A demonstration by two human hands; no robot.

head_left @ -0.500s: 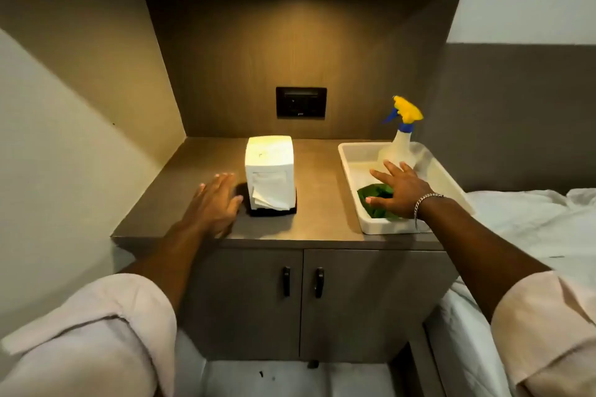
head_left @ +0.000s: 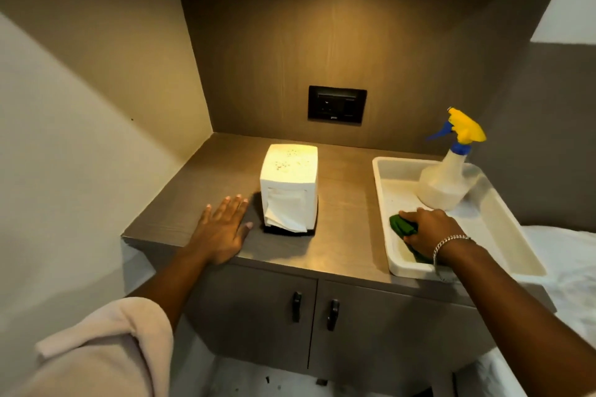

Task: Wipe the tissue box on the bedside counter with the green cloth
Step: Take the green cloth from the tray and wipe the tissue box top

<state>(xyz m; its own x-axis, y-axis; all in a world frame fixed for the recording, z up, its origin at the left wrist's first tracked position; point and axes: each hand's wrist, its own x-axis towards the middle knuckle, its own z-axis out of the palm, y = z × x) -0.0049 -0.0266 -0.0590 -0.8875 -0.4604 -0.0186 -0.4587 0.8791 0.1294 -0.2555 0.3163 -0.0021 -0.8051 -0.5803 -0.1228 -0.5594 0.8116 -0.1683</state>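
A white upright tissue box [head_left: 290, 184] stands on a dark base in the middle of the brown bedside counter [head_left: 348, 235], with a tissue hanging from its front and small specks on its top. My left hand [head_left: 222, 229] lies flat and open on the counter just left of the box, fingertips near its base. The green cloth [head_left: 401, 226] lies in the white tray [head_left: 503, 235] at the right. My right hand [head_left: 432, 229] covers most of the cloth, fingers curled over it; a silver bracelet is on the wrist.
A spray bottle [head_left: 448, 177] with a yellow and blue head stands at the back of the tray. A black socket plate [head_left: 337, 104] is on the back wall. Two cabinet doors with dark handles [head_left: 314, 309] are below. White bedding [head_left: 567, 261] lies at the right.
My right hand has closed down onto the green cloth in the tray. My left hand has settled flat next to the tissue box. The view has come closer to the counter.
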